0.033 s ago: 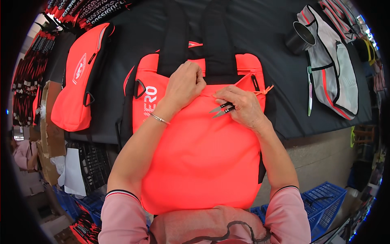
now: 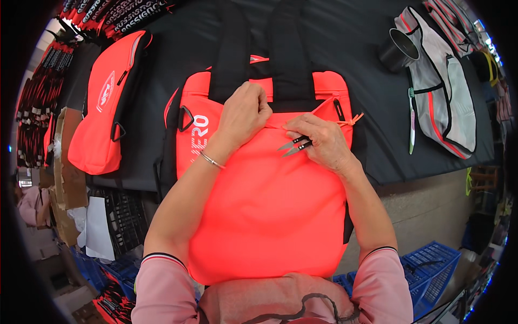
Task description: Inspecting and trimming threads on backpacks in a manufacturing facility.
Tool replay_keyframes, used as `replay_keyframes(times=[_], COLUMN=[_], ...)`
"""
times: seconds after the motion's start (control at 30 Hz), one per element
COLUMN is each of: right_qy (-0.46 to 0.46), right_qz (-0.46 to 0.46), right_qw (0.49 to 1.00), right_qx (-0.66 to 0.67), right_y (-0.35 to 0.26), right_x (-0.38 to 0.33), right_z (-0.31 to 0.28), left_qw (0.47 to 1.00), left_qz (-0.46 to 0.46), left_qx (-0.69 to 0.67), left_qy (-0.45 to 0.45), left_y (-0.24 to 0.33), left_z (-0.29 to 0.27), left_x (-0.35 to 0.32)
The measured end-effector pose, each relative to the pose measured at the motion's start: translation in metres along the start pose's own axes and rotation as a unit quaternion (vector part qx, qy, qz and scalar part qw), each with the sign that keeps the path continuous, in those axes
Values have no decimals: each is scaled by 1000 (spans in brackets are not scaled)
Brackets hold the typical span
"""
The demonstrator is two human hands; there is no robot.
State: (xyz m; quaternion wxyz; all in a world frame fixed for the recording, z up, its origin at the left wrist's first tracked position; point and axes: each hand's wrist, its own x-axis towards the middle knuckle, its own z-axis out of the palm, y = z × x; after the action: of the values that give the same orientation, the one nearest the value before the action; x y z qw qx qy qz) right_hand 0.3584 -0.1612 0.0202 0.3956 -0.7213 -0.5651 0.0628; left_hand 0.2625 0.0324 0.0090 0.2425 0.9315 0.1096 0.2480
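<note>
We pinch the bright coral fabric backpack [image 2: 270, 216] edge, left hand [image 2: 245, 112] and right hand [image 2: 327, 141], best keeping the palmed black-handled steel snips [image 2: 305, 144] off cloth.

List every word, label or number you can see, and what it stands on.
Wording is described, not copied.
Large bag: bold white letters up its left side.
Slim bag: white oval emblem; its lettering is too small to read.
Pile at upper left: rows of white letters.
</note>
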Motion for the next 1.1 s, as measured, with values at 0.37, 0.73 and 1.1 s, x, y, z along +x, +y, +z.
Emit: replay_keyframes(times=[0.37,0.73,1.1], right_qy=[-47,82,58], right_qz=[61,126,81], right_qw=[978,988,980], right_qx=[193,24,-175], right_y=[-8,4,0], right_x=[19,61,45], right_z=[-22,-24,-15], left_qw=[988,996,986], left_qz=[-73,-26,-79], left_qx=[-132,-54,-130], left_qy=[17,62,70], left_y=[8,3,10], left_z=[-4,15,6], left_x=[-7,-8,-4])
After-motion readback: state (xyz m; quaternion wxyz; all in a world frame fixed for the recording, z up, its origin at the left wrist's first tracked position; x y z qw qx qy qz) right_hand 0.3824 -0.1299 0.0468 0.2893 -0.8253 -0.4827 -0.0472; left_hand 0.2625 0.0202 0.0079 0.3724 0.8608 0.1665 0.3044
